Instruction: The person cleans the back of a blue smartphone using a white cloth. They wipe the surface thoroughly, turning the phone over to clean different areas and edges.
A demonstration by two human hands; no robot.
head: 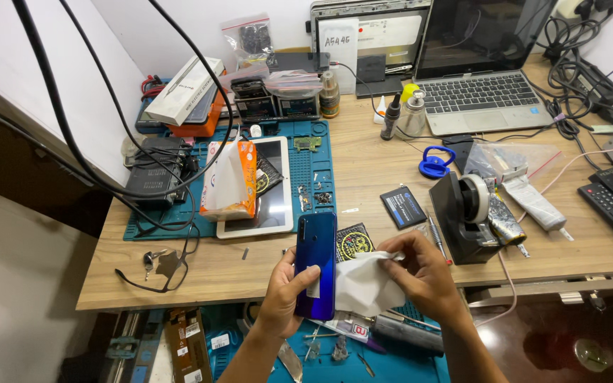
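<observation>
My left hand [284,294] grips a glossy blue smartphone [316,264] by its edges, back side up, held upright over the front edge of the wooden desk [221,273]. My right hand [425,273] pinches a crumpled white tissue [363,284] that rests against the phone's right side. Both hands hover just in front of the desk, above an open drawer.
A tissue pack [230,181] leans on a white tablet [278,186] lying on a blue work mat [317,167]. A black tape dispenser [466,213], a small battery [404,206], a blue suction cup [434,163], a laptop [480,71] and cables stand around. The drawer [399,358] holds tools.
</observation>
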